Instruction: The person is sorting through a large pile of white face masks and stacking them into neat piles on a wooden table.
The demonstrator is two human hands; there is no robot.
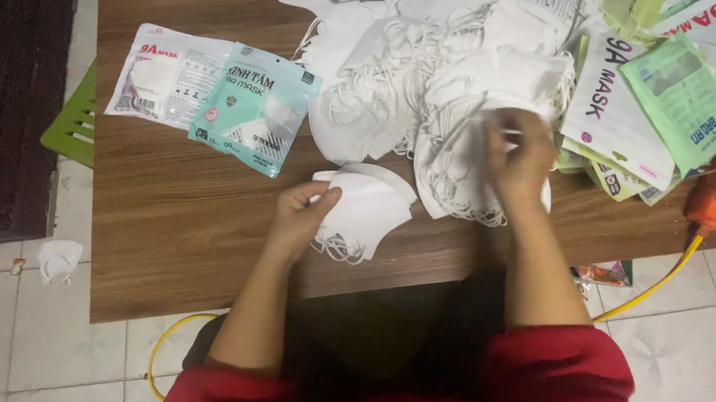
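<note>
left hand [299, 214] curled, right hand [520, 153] pinching (raised)

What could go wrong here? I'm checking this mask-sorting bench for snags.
1. The right hand is picking from a tangled heap of white masks; looped ear straps may catch and drag extra masks along.
2. The small stack of masks under the left hand sits near the table edge and could slide off; one crumpled mask already lies on the floor.

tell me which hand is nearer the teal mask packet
Left. The left hand rests on a small stack of white masks just below-right of the teal packet; the right hand is farther right.
</note>
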